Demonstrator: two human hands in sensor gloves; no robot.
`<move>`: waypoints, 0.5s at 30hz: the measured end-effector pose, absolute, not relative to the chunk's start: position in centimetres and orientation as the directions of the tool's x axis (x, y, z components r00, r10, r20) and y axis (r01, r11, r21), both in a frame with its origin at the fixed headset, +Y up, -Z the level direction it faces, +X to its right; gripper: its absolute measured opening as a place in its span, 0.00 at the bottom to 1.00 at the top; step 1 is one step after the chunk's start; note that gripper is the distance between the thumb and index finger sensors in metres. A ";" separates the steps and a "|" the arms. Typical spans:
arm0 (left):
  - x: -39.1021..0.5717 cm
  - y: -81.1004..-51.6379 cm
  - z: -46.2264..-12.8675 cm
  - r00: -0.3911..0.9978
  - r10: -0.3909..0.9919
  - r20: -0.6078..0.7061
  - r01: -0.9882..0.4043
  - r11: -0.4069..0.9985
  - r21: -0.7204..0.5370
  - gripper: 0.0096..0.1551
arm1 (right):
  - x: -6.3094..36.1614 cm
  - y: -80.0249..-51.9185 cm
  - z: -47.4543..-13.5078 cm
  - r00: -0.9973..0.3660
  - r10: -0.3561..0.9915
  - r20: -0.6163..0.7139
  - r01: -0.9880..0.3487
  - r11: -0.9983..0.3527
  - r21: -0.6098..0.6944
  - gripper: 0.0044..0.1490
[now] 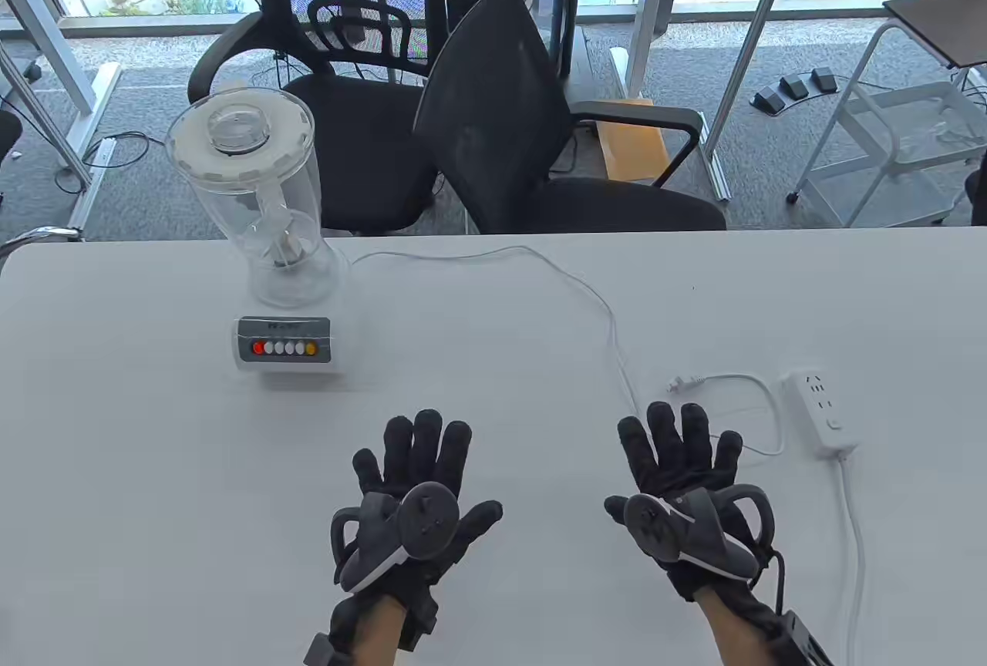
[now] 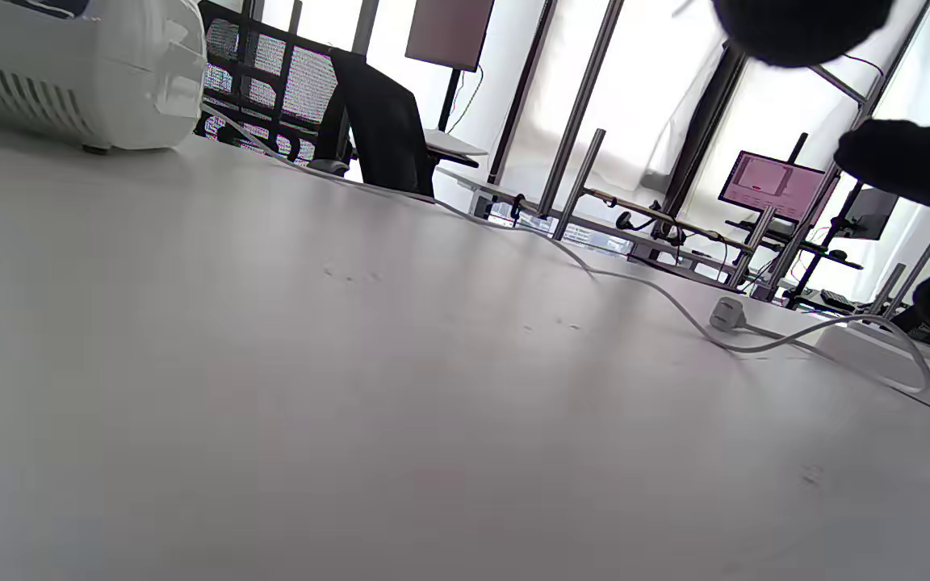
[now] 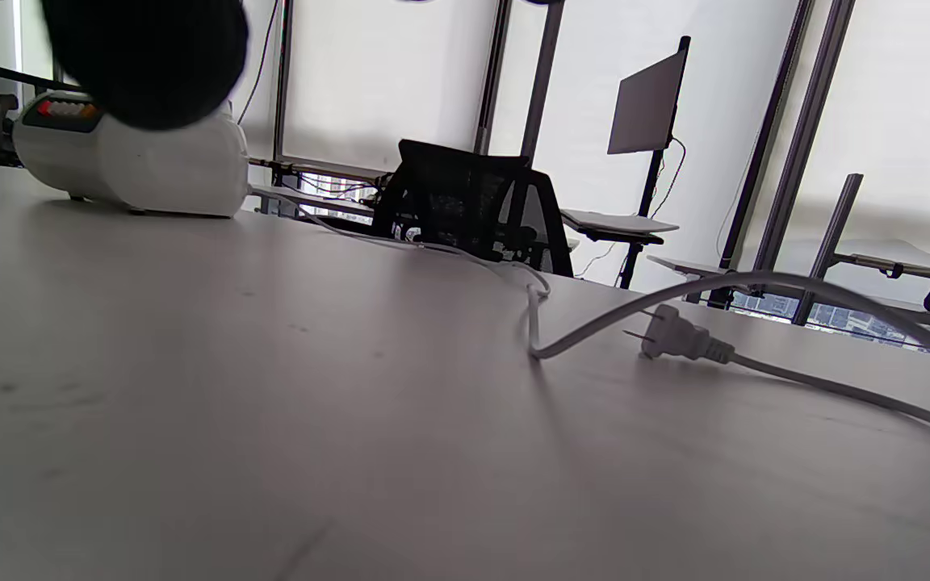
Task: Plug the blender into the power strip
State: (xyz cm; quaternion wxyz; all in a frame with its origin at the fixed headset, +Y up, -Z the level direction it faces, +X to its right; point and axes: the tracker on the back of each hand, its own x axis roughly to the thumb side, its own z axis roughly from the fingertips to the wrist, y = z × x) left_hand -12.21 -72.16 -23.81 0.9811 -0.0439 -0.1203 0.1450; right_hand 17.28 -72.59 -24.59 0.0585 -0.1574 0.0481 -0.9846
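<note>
A white blender (image 1: 274, 250) with a clear jar stands at the table's back left; its base shows in the left wrist view (image 2: 77, 73) and the right wrist view (image 3: 130, 161). Its white cord (image 1: 586, 288) runs right and loops to a two-pin plug (image 1: 682, 384) lying loose on the table, also in the right wrist view (image 3: 679, 339) and the left wrist view (image 2: 728, 313). A white power strip (image 1: 822, 412) lies at the right, just past the plug. My left hand (image 1: 412, 496) and right hand (image 1: 686, 481) lie flat on the table, fingers spread, holding nothing.
The power strip's own cable (image 1: 852, 543) runs down toward the table's front edge at the right. Two black office chairs (image 1: 532, 126) stand behind the table's far edge. The white table (image 1: 154, 504) spreads wide around both hands.
</note>
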 end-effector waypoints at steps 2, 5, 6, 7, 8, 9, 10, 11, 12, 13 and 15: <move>-12.2 -71.9 -23.7 0.928 0.292 0.233 -0.272 0.955 -0.116 0.58 | 17.1 -72.5 -24.5 -0.942 -0.131 0.308 0.100 -0.988 -0.117 0.63; -12.0 -71.4 -23.4 0.924 0.295 0.245 -0.280 0.955 -0.094 0.58 | 17.1 -72.5 -24.6 -0.942 -0.134 0.309 0.102 -0.988 -0.117 0.63; -11.9 -71.3 -23.3 0.922 0.296 0.250 -0.283 0.955 -0.089 0.58 | 17.1 -72.4 -24.6 -0.942 -0.135 0.309 0.104 -0.988 -0.115 0.63; -11.8 -71.3 -23.2 0.921 0.296 0.255 -0.283 0.955 -0.087 0.58 | 17.1 -72.4 -24.5 -0.942 -0.135 0.308 0.104 -0.988 -0.115 0.63; -11.6 -71.2 -23.1 0.919 0.293 0.262 -0.279 0.956 -0.090 0.58 | 17.2 -72.3 -24.5 -0.943 -0.136 0.305 0.104 -0.988 -0.118 0.63; -11.5 -71.2 -23.1 0.919 0.290 0.267 -0.276 0.957 -0.090 0.58 | 17.2 -72.3 -24.5 -0.944 -0.137 0.302 0.104 -0.987 -0.122 0.63; -11.4 -71.1 -23.1 0.917 0.289 0.275 -0.275 0.957 -0.086 0.58 | 17.3 -72.2 -24.5 -0.945 -0.139 0.297 0.105 -0.986 -0.129 0.63; -11.3 -71.1 -23.0 0.915 0.291 0.279 -0.278 0.957 -0.086 0.58 | 17.4 -72.2 -24.6 -0.946 -0.141 0.293 0.106 -0.986 -0.132 0.63; -11.2 -71.1 -23.0 0.912 0.298 0.282 -0.284 0.955 -0.090 0.58 | 17.6 -72.1 -24.6 -0.948 -0.144 0.283 0.109 -0.985 -0.137 0.63; -11.2 -71.1 -23.0 0.910 0.303 0.284 -0.289 0.953 -0.092 0.58 | 17.8 -72.0 -24.7 -0.950 -0.144 0.275 0.108 -0.984 -0.141 0.63; -11.1 -71.2 -22.9 0.907 0.309 0.286 -0.293 0.951 -0.098 0.58 | 18.2 -72.1 -24.8 -0.956 -0.129 0.263 0.096 -0.986 -0.134 0.63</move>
